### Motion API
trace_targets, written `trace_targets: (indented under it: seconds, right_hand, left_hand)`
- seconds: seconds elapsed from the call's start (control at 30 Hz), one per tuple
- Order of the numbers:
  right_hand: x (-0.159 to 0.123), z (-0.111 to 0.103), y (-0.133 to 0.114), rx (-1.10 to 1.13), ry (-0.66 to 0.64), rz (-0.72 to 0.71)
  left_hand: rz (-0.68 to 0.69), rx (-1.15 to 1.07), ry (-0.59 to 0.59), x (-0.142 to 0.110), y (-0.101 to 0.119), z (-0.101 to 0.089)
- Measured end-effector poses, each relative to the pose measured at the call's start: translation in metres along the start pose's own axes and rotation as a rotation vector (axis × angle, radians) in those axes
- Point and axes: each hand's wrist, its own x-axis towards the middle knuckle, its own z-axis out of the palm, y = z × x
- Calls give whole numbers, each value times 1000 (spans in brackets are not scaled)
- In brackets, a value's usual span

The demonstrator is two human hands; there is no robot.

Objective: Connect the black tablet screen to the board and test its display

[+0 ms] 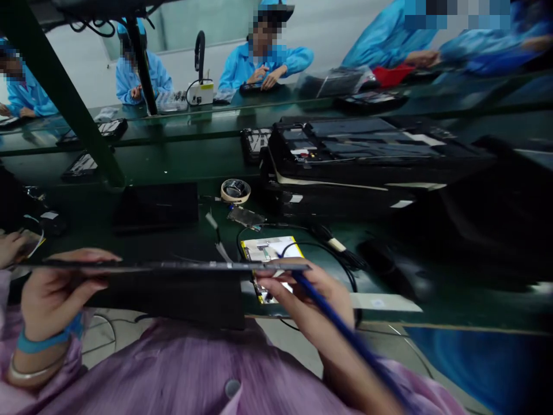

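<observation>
A thin dark flat panel (173,266) is held level and seen nearly edge-on in front of my body. My left hand (56,294), with a blue band at the wrist, pinches its left end between thumb and fingers. Gripping the right end is my right hand (311,294). A long blue stick-like thing (341,328) runs from that hand toward the lower right; its kind is blurred. Just beyond the right hand lies a white sheet-like piece with yellow edges (272,245). Below the panel is a dark rectangular surface (185,297); whether it is separate cannot be told.
A stack of black device housings (345,167) fills the right back. A tape roll (235,191), a small circuit board (246,217), a black cable (341,248) and a dark slab (155,206) lie on the green bench. Another person's hand (12,248) shows at far left. Several co-workers sit opposite.
</observation>
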Motion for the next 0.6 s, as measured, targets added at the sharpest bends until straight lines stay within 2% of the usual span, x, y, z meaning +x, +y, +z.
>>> trace_targets:
  seconds: [0.07, 0.13, 0.23, 0.3, 0.4, 0.5, 0.6]
  right_hand:
    - [6, -3, 1, -56, -103, -199]
    - [8, -4, 13, -109, -220, -370]
    - [3, -5, 37, -257, -350, -404]
    - [-4, -8, 48, -368, -357, -357]
    - [-10, -11, 53, -447, -299, -296]
    - [-13, -9, 52, -447, -304, -215]
    - [-17, -7, 50, -455, -339, -169]
  left_hand:
    - [175, 75, -121, 4, -8, -1]
    - [312, 189, -248, 9, -25, 4]
    - [359, 400, -378, 7, -59, 13]
    - [245, 503, -309, 0, -78, 17]
    - [-69, 486, -215, -17, -91, 22]
    - [-276, 309, -270, -32, -83, 34]
    - [-481, 31, -168, -40, -59, 46]
